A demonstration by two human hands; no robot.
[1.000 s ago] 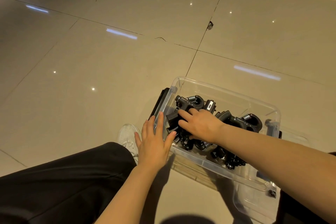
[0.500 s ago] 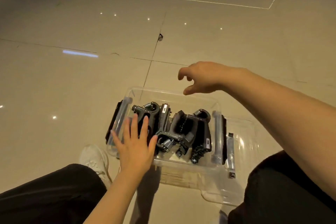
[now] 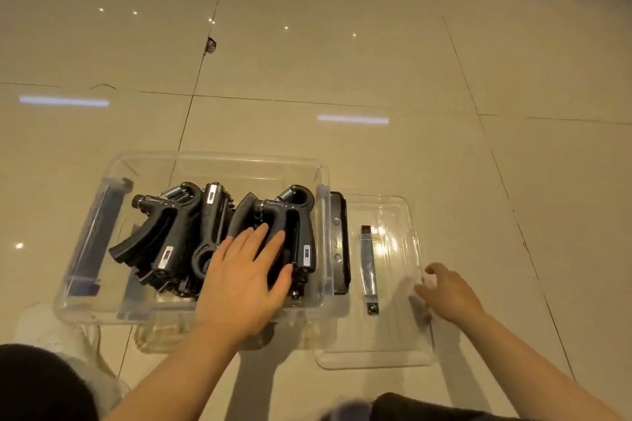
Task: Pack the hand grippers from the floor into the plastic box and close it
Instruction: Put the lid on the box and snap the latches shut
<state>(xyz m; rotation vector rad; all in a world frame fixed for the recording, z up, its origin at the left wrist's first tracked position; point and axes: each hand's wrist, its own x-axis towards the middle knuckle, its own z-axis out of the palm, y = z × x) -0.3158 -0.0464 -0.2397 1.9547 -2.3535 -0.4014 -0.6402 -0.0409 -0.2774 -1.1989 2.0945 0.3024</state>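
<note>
The left hand (image 3: 244, 278), fingers flat, is pressing down the hand grippers (image 3: 191, 232) packed inside the plastic box (image 3: 219, 161). The right hand (image 3: 446, 294), lifted over the box half a second ago, is now curling onto the lid (image 3: 386, 349) beside it, so closing seems next; a black latch (image 3: 339, 243) is lying between them.
</note>
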